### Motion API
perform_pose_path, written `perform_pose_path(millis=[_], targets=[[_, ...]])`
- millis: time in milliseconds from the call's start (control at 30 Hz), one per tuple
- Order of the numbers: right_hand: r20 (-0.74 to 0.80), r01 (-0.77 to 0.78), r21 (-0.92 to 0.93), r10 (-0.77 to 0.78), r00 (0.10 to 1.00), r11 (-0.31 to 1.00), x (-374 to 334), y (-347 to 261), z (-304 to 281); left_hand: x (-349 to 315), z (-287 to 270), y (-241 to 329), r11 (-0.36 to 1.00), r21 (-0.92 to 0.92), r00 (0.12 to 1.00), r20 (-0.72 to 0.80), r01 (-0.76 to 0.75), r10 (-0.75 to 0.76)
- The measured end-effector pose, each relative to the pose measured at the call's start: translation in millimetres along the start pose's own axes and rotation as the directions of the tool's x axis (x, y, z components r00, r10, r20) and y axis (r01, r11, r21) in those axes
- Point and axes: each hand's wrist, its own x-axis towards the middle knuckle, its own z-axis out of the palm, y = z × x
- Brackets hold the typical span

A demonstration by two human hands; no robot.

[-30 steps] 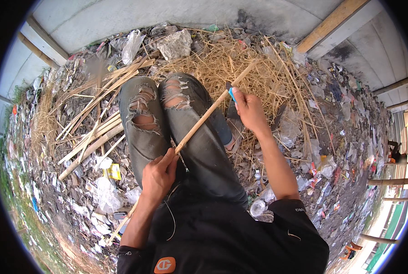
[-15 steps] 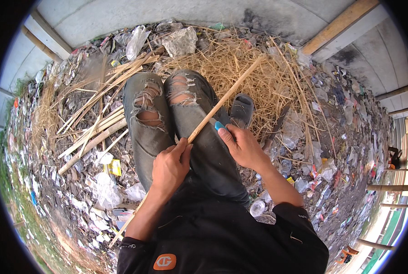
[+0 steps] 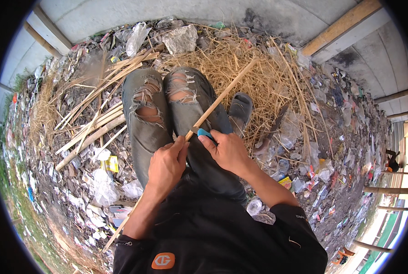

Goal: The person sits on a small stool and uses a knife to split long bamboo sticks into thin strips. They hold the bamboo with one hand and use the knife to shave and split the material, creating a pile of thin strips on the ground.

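My left hand (image 3: 166, 166) is closed round a long, pale wooden stick (image 3: 226, 92). The stick slants across my lap, its far end over the straw beyond my knees, its near end passing under my left forearm. My right hand (image 3: 229, 150) grips a small knife (image 3: 205, 133) with a blue handle. Its short blade lies against the stick just beyond my left fingers. Most of the handle is hidden in my right palm. Below the stick are my thighs in torn dark trousers (image 3: 144, 132).
Curly straw or shavings (image 3: 240, 59) heap up beyond my knees. Split sticks (image 3: 92, 130) lie to the left. A curved dark blade (image 3: 272, 130) rests on the ground by my grey sandal (image 3: 240, 109). Plastic litter (image 3: 104, 188) covers the ground up to a grey wall (image 3: 204, 11).
My right hand has drawn the knife along the stick, nearer to my left hand. The stick's far end has come slightly down and left.
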Motion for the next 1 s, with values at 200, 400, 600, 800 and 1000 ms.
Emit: perform_pose_path(millis=[200, 400, 600, 800, 1000], targets=[[-0.014, 0.013, 0.035, -0.013, 1.000, 0.999, -0.4, -0.4, 1.9, -41.8, -17.9, -16.4, 1.000, -0.015, 1.000, -0.016, 0.010, -0.010], [-0.298, -0.216, -0.011, 0.203, 0.933, 0.976, 32.2, 65.9, -13.9, -99.0, -62.7, -34.6, 0.999, -0.001, 0.999, 0.021, 0.040, -0.040], [-0.554, -0.387, 0.035, 0.341, 0.760, 0.921, 51.6, 165.9, -89.7, -145.7, -96.4, -74.6, 0.989, 0.063, 0.987, 0.073, 0.138, -0.142], [-0.436, -0.214, 0.109, 0.240, 0.867, 0.971, 32.9, 109.5, -91.4, -91.9, -46.5, -53.7, 1.000, 0.014, 1.000, -0.006, 0.019, -0.019], [-0.187, -0.067, 0.074, 0.080, 0.979, 0.995, 14.8, 50.3, -53.8, -24.2, 2.7, -16.3, 1.000, -0.004, 0.999, -0.031, -0.026, 0.026]])
